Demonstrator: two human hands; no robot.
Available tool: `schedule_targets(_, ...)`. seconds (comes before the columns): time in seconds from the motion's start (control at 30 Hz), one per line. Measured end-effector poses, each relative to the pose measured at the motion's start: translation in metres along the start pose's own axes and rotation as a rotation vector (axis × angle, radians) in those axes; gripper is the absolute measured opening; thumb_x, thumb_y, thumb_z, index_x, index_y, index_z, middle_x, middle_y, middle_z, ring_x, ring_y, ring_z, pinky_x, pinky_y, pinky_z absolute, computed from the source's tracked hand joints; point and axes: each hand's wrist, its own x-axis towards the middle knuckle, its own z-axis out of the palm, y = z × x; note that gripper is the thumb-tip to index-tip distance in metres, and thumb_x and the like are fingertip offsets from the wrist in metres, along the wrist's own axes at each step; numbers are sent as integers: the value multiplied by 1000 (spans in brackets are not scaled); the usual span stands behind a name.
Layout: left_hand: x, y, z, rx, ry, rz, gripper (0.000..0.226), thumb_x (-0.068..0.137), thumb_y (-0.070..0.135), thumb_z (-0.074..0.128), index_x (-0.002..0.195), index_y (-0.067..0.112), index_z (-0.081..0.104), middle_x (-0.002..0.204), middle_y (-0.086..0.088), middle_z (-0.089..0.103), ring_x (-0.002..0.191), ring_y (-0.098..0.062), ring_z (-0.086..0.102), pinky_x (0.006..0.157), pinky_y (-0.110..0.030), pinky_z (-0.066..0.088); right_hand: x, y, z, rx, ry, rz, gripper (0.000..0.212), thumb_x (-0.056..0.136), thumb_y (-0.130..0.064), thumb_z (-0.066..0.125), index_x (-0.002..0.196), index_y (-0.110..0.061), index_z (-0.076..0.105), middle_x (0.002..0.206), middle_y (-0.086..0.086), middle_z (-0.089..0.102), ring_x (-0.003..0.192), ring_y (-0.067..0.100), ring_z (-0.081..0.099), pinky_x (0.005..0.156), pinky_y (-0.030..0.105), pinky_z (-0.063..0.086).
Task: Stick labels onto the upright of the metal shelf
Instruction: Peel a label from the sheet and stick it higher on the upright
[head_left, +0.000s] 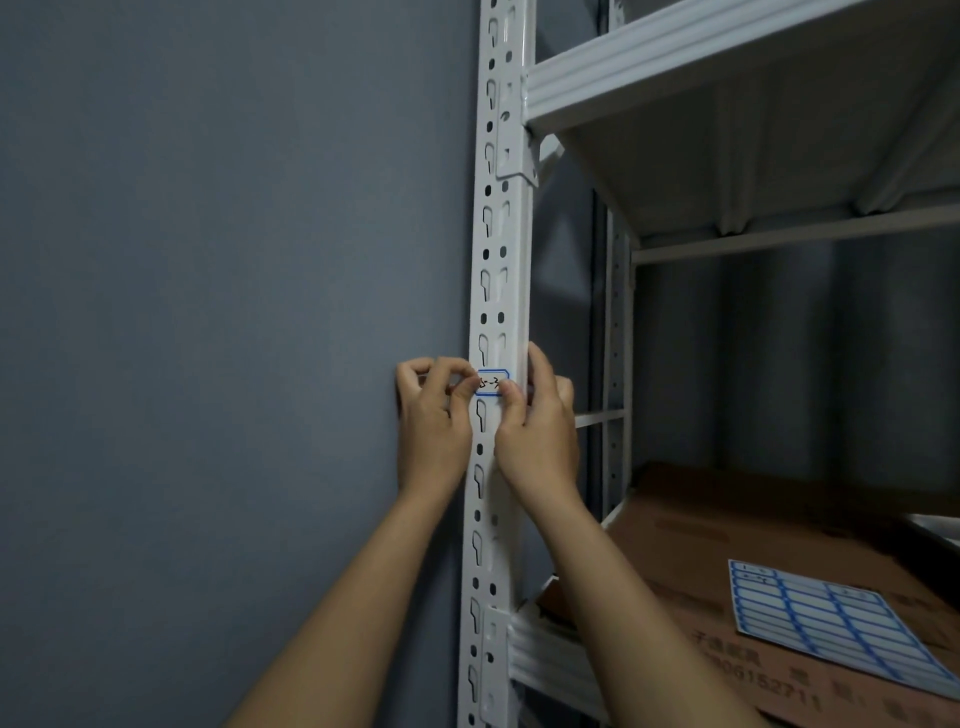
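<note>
- Label (492, 383): thin, limp, sticky paper lying on the upright (500, 270), between both hands; best handled by its ends.
- Left hand (434, 415) pinches its left end; right hand (535, 421) thumb presses its right end.
- Label sheet (831, 623) lies low to the right of the hands, on cardboard (727, 530).

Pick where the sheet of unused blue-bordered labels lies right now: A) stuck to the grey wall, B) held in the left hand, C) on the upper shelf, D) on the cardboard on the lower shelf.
D: the label sheet lies flat on the cardboard covering the lower shelf, apart from both hands.
</note>
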Motion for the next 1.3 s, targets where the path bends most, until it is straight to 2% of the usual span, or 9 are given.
schedule_targets(0.1, -3, -4, 3, 5, 102, 60, 8, 87, 12, 65, 82, 19, 65, 101, 6, 39, 90, 1, 48, 72, -13, 44, 0, 1, 0, 14, -5, -10, 50, 100, -31, 43, 148, -30, 30, 130, 2, 41, 117, 23, 52, 93, 47, 47)
schedule_targets(0.2, -4, -7, 4, 6, 117, 71, 5, 86, 15, 66, 85, 19, 68, 103, 5, 38, 95, -4, 47, 74, -21, 46, -1, 1, -1, 12, -8, -18, 50, 100, -30, 43, 148, -29, 30, 130, 2, 41, 117, 23, 51, 93, 46, 47)
schedule_targets(0.3, -3, -3, 2, 54, 73, 50, 4, 89, 17, 63, 90, 21, 66, 103, 6, 35, 95, -15, 51, 73, -24, 44, 0, 1, -1, 10, -7, -16, 50, 100, -30, 43, 148, -28, 30, 130, 2, 41, 117, 23, 51, 93, 45, 46)
schedule_targets(0.47, -2, 7, 1, 186, -21, -40, 3, 94, 24, 52, 94, 21, 55, 105, 5, 37, 88, -18, 55, 70, -39, 49, -1, 0, -1, 7, -7, -16, 50, 100, -29, 44, 148, -29, 30, 129, 3, 42, 115, 23, 52, 93, 46, 47)
schedule_targets(0.63, 1, 13, -2, -78, -30, -260, 21, 92, 21, 59, 109, 25, 48, 114, 5, 51, 86, 5, 55, 83, -23, 46, -1, -2, -4, 73, -23, -16, 49, 99, -27, 47, 147, -28, 34, 124, -1, 42, 105, 19, 57, 91, 45, 49)
schedule_targets(0.77, 14, 23, -6, -511, -286, -665, 21, 96, 13, 50, 116, 8, 56, 110, -8, 66, 87, -12, 64, 72, -20, 53, 2, -2, -5, 190, -26, 21, 47, 97, -21, 53, 142, -27, 42, 118, -5, 43, 100, 14, 59, 92, 45, 51)
schedule_targets(0.87, 22, 29, -13, -599, -462, -824, 26, 96, 14, 42, 112, 9, 62, 97, -9, 68, 81, -18, 64, 67, -26, 52, 3, -3, -6, 237, -37, 42, 45, 96, -19, 54, 139, -30, 44, 118, -5, 44, 95, 8, 58, 89, 44, 54)
schedule_targets(1.03, 27, 32, -15, -585, -470, -918, 29, 94, 16, 42, 114, 7, 62, 88, -5, 63, 76, -15, 60, 66, -27, 51, 2, -3, -4, 178, -22, 25, 46, 98, -22, 51, 142, -29, 41, 123, -2, 43, 106, 17, 58, 92, 47, 51)
schedule_targets(1.3, 27, 36, -12, -497, -445, -873, 24, 92, 14, 40, 93, 15, 64, 80, -2, 62, 70, -12, 58, 63, -25, 49, 3, 0, -3, 144, -16, 18, 47, 98, -25, 51, 143, -28, 39, 130, 1, 43, 110, 20, 58, 96, 46, 49)
